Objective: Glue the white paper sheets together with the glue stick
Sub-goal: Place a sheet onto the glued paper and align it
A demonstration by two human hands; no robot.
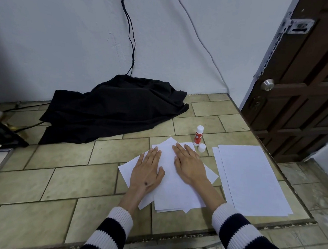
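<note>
— What's at your far left?

— A dark object [3,134] cut off by the frame edge; I cannot tell what it is. Past it, a black cloth [111,109] lies heaped on the tiled floor [49,183] against the wall, and whatever it covers is hidden. Black cables [131,34] run down the wall into it.

— And your hands?

— My left hand [148,170] lies flat, fingers straight, pressing on the pile of white sheets [177,189] in front of me. My right hand [189,165] is the same, palm down just beside it on the top sheet. Neither grasps anything. The hands cover the pile's middle, so I cannot see any glued area.

— How does the pile look?

— Loosely fanned, corners sticking out at different angles. The top sheet's long axis runs away from me, tilted slightly leftward.

— The glue?

— The glue stick [198,135] stands upright just beyond my right fingertips, red label, white top; the print is too small to read. Its white cap [201,147] sits on the floor just beside it.

— Further right?

— A second stack of sheets [251,179], neat, long axis pointing away from me, then a brown door [301,92], cut off.
</note>
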